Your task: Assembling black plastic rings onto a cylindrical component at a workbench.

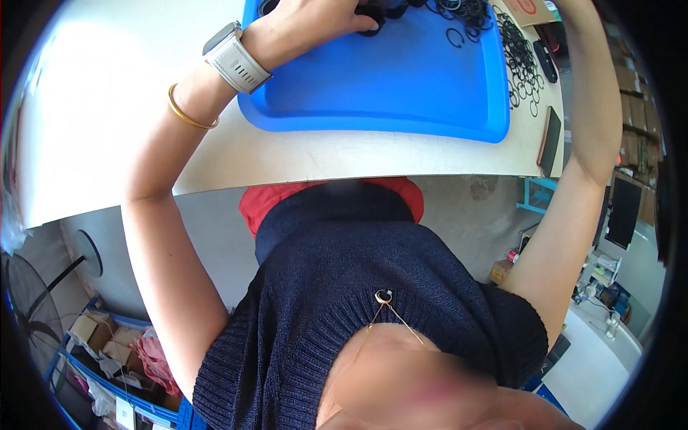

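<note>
Head view: left fingers [366, 24] at black piece [375, 12] over blue tray [380, 128]; can't tell opening, grip, piece's long axis or direction.

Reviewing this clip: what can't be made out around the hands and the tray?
All in the head view:
- Left hand: partly cut off by the top edge, so its grip on the small black pieces is unclear.
- Right hand: beyond the top edge; only the bare right forearm leads there.
- Shallow blue rectangular tray: far side cut off by the top edge.
- Thin black rings inside it: too tangled to count.
</note>
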A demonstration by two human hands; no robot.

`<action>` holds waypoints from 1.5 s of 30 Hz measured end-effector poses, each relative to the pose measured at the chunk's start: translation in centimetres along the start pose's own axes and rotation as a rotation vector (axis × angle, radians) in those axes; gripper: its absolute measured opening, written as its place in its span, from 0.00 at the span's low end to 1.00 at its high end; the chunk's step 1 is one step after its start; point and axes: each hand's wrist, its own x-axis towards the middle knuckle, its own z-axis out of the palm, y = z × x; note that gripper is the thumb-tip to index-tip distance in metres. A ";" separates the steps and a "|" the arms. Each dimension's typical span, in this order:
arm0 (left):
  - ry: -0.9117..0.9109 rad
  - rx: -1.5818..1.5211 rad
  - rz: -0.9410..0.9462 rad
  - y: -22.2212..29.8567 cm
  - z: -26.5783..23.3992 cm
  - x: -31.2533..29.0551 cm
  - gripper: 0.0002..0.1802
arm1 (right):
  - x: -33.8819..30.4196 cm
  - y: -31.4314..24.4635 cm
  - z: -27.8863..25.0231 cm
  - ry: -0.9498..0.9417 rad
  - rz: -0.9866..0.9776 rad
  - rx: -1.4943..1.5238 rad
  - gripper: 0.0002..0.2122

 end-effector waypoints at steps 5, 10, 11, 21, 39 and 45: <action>-0.012 0.021 -0.049 -0.1 -0.5 -0.8 0.16 | -2.6 -0.4 0.1 0.082 0.014 -0.020 0.15; 0.125 -0.016 -0.002 1.1 -3.1 -1.7 0.16 | -5.5 2.4 3.1 -0.173 0.261 0.040 0.16; 0.124 -0.026 -0.030 1.3 -4.5 -2.2 0.15 | -6.0 2.0 2.9 -0.226 0.202 0.061 0.16; 0.107 0.051 -0.074 -3.8 -7.5 -10.7 0.14 | -10.9 7.2 7.6 -0.046 0.246 0.251 0.14; -0.102 -0.072 -0.297 -0.2 -6.6 -9.1 0.15 | -12.7 4.7 6.3 0.267 0.338 0.135 0.27; -0.116 -0.113 -0.263 0.1 -6.7 -8.7 0.12 | -11.3 -1.7 5.5 0.423 0.010 0.510 0.15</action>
